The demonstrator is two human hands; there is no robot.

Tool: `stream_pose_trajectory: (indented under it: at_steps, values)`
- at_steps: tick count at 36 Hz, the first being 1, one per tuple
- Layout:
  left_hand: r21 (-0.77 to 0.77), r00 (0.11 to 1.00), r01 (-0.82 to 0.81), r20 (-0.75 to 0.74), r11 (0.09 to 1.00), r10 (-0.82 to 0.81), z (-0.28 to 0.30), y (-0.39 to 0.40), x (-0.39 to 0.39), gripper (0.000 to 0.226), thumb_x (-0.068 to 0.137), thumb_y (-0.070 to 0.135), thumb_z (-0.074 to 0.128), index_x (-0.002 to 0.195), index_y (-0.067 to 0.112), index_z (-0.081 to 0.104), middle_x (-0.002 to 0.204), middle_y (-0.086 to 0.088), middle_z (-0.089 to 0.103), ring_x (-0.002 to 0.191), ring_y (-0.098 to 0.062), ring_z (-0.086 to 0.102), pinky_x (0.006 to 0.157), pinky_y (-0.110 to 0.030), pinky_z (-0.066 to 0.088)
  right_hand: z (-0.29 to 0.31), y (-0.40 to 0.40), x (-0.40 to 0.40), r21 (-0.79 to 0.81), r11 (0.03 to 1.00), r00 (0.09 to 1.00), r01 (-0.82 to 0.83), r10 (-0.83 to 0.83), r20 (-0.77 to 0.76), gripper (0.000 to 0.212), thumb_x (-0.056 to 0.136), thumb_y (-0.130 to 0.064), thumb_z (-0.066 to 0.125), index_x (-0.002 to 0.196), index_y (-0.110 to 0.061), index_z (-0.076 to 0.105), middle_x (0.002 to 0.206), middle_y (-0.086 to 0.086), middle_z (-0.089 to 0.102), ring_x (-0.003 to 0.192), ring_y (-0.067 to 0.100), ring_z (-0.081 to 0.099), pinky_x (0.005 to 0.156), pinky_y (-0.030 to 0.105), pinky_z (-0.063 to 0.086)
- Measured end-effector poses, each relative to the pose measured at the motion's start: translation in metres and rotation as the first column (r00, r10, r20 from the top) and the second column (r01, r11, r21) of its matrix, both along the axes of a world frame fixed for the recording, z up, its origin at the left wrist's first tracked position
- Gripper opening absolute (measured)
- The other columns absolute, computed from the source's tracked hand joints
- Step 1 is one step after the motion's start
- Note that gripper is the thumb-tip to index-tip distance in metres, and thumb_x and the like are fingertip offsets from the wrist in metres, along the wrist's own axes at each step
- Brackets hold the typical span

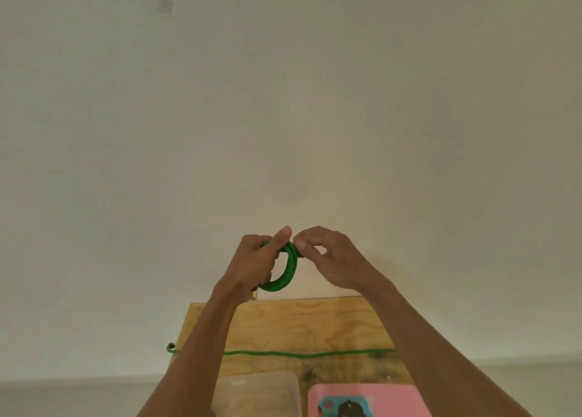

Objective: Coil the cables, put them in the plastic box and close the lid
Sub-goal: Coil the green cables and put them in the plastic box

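Observation:
A green cable (289, 271) is wound into a small coil held up in front of the pale wall, above the far edge of the wooden table (315, 325). My left hand (258, 262) grips the coil from the left, thumb laid over its top. My right hand (327, 259) pinches the coil's upper right side with its fingertips. A second green cable (308, 353) lies stretched straight across the table, its left end hanging past the table's left edge. The clear plastic box (261, 394) stands at the near edge, partly behind my left forearm.
A pink lid or card with a picture on it (365, 399) lies to the right of the clear box. The table is narrow, with bare wall and floor on both sides.

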State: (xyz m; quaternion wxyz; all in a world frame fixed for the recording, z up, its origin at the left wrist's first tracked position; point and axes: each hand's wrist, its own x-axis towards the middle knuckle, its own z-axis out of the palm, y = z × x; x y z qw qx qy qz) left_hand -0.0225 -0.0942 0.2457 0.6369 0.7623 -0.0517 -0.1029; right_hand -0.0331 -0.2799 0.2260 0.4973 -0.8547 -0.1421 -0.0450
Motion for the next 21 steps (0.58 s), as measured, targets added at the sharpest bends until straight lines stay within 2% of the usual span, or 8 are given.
stream_pose_trajectory:
  at_steps: [2,4,6,9,11,14,17,21]
  values:
    - [-0.042,0.999,-0.036,0.009,0.998,0.036,-0.003,-0.009,-0.002,0.056,0.090,0.054,0.063,0.067,0.003,0.068,0.054,-0.003,0.025,0.044,-0.017,0.021,0.045,-0.027,0.023,-0.004,0.005,-0.012,0.118,0.993,0.999,-0.019,0.024,-0.046,0.024,0.102,-0.029,0.051,0.119,-0.029,0.068,0.114,-0.017,0.068,0.109,0.003,0.061,0.096,0.031,0.051]
    - [-0.084,0.997,-0.067,0.017,0.994,0.069,-0.006,-0.022,-0.006,0.061,0.092,0.052,0.061,0.082,-0.007,0.070,0.049,-0.003,0.029,0.043,-0.017,0.024,0.043,-0.026,0.024,-0.009,0.008,-0.022,0.194,0.981,1.000,0.019,-0.015,-0.022,0.032,0.098,-0.031,0.060,0.129,-0.031,0.062,0.114,-0.017,0.068,0.111,0.003,0.061,0.093,0.027,0.053]
    - [-0.094,0.993,-0.107,0.028,0.990,0.110,-0.010,-0.035,-0.011,0.060,0.094,0.050,0.061,0.084,-0.008,0.071,0.045,0.000,0.037,0.040,-0.017,0.028,0.041,-0.025,0.027,-0.016,0.011,-0.030,0.223,0.966,0.984,0.128,-0.151,0.089,0.040,0.091,-0.029,0.069,0.130,-0.029,0.060,0.108,-0.021,0.068,0.107,0.003,0.062,0.088,0.022,0.053]
    - [-0.106,0.981,-0.193,0.012,0.975,0.196,-0.019,-0.054,-0.020,0.070,0.090,0.056,0.064,0.080,-0.014,0.062,0.047,-0.003,0.036,0.040,-0.017,0.030,0.043,-0.028,0.029,-0.029,0.011,-0.037,0.262,0.929,0.929,0.260,-0.315,0.195,0.031,0.090,-0.022,0.071,0.120,-0.027,0.066,0.103,-0.022,0.070,0.099,0.003,0.064,0.084,0.015,0.049]
    - [-0.110,0.971,-0.241,-0.011,0.964,0.241,-0.025,-0.066,-0.024,0.072,0.087,0.060,0.065,0.072,-0.011,0.058,0.052,-0.008,0.034,0.043,-0.020,0.031,0.042,-0.029,0.031,-0.037,0.006,-0.041,0.219,0.914,0.887,0.342,-0.390,0.246,0.027,0.091,-0.025,0.071,0.117,-0.026,0.069,0.104,-0.018,0.072,0.096,0.004,0.066,0.085,0.020,0.051]
    - [-0.078,0.955,-0.297,-0.033,0.952,0.295,-0.033,-0.082,-0.034,0.064,0.085,0.064,0.064,0.066,0.004,0.055,0.051,-0.006,0.033,0.045,-0.022,0.034,0.043,-0.028,0.032,-0.048,-0.007,-0.050,0.178,0.892,0.855,0.415,-0.450,0.257,0.028,0.091,-0.028,0.070,0.119,-0.023,0.070,0.105,-0.008,0.074,0.096,0.010,0.068,0.084,0.033,0.056]
    - [-0.043,0.943,-0.333,-0.042,0.942,0.331,-0.042,-0.096,-0.043,0.063,0.086,0.069,0.059,0.066,0.009,0.053,0.050,-0.001,0.037,0.049,-0.023,0.039,0.043,-0.027,0.033,-0.058,-0.016,-0.058,0.168,0.878,0.833,0.449,-0.479,0.277,0.029,0.091,-0.027,0.071,0.120,-0.021,0.070,0.104,-0.006,0.075,0.091,0.012,0.068,0.078,0.032,0.057]
    - [-0.001,0.933,-0.358,-0.017,0.934,0.358,-0.057,-0.114,-0.054,0.055,0.089,0.070,0.054,0.072,0.018,0.064,0.050,0.004,0.045,0.050,-0.020,0.045,0.043,-0.028,0.032,-0.074,-0.027,-0.067,0.190,0.866,0.821,0.463,-0.499,0.278,0.025,0.090,-0.023,0.072,0.115,-0.020,0.072,0.101,-0.007,0.076,0.083,0.007,0.065,0.072,0.029,0.056]
